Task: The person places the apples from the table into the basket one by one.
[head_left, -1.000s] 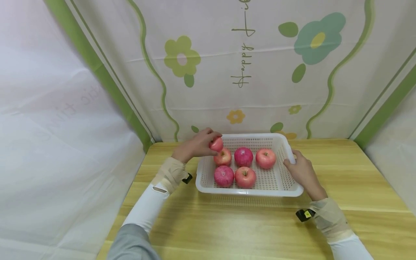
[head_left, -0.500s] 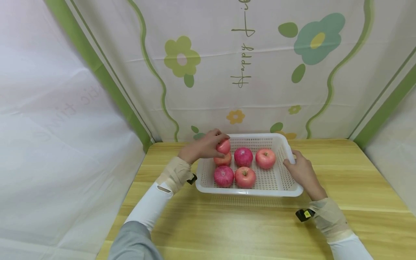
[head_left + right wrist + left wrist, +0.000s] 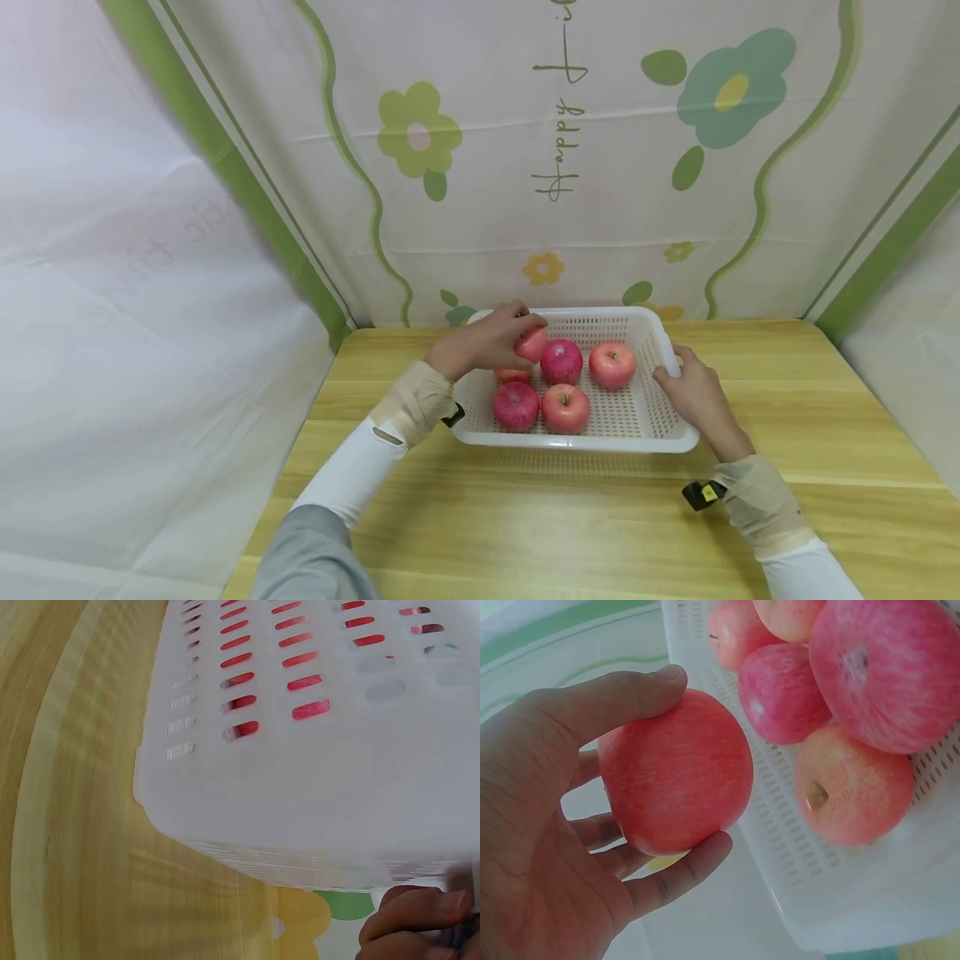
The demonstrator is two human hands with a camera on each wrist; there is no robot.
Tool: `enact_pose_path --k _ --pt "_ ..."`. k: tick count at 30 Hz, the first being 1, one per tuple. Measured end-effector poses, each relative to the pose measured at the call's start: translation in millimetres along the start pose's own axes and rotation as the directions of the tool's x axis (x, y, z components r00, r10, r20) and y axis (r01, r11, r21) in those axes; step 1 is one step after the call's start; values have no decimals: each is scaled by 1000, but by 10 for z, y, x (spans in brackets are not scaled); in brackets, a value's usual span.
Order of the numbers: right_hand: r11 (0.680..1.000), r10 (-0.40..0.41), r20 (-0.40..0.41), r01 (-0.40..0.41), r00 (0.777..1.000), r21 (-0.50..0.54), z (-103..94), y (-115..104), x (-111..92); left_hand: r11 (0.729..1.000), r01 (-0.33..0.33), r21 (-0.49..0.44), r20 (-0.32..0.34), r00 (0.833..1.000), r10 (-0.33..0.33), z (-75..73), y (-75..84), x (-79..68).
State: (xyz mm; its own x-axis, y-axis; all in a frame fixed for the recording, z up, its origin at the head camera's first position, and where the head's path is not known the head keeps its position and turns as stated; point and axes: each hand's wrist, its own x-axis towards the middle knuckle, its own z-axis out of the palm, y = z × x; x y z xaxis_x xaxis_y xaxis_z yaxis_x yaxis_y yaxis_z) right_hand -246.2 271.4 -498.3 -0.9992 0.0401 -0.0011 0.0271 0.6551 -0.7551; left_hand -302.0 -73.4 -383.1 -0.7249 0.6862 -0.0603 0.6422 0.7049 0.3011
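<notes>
My left hand (image 3: pixel 487 340) holds a red apple (image 3: pixel 531 343) above the back left of a white plastic basket (image 3: pixel 573 443). In the left wrist view, thumb and fingers curl around this apple (image 3: pixel 682 776). Inside the basket are a deep-pink apple (image 3: pixel 561 361), a paler apple (image 3: pixel 612 365) to its right, and two in front, one pale (image 3: pixel 566 409) and one deep pink (image 3: pixel 517 406). One more apple (image 3: pixel 513 375) is mostly hidden under my left hand. My right hand (image 3: pixel 697 396) grips the basket's right rim, thumb on the inner side.
The basket stands on a wooden table (image 3: pixel 570 533), towards its back edge. Behind it hangs a pale printed curtain (image 3: pixel 480 208) with flowers, and another white sheet (image 3: pixel 150 333) closes off the left side. Basket space shows at the right front.
My left hand has moved to the right with the apple, from the basket's back left corner further over the basket, covering more of the apple beneath. My right hand and the basket stay put.
</notes>
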Motion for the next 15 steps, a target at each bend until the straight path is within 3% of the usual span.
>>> enact_pose_path --k 15 --pt "1000 5 11 -5 1000 6 -7 -13 -7 994 -81 70 40 996 78 101 191 129"
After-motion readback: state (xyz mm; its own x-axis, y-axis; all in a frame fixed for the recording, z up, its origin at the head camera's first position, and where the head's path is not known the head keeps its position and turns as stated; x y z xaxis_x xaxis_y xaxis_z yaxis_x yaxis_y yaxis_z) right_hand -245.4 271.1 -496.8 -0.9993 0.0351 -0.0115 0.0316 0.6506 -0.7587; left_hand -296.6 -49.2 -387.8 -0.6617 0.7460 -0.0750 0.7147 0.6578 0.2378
